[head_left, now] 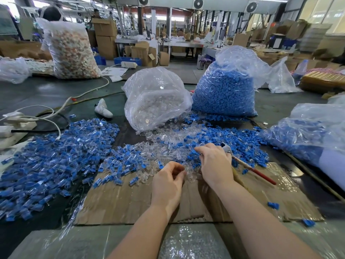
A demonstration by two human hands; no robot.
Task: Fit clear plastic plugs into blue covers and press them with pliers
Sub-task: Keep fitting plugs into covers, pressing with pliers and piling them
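My left hand (169, 181) hovers over the near edge of the loose clear plugs (168, 146), its fingers curled; a clear plug seems pinched at its fingertips, but I cannot tell for sure. My right hand (214, 161) pinches a blue cover (194, 152) at its fingertips and also holds the pliers (248, 166), whose red handle sticks out to the right and whose metal jaws show behind the hand. Loose blue covers (240, 143) lie beyond the right hand. A big heap of assembled blue-and-clear pieces (56, 156) spreads to the left.
A sheet of cardboard (130, 202) lies under my hands. Behind stand a bag of clear plugs (155, 98) and a bag of blue covers (225, 92). Another bag of blue parts (308, 135) sits right. White cables and a power strip (16, 120) lie left.
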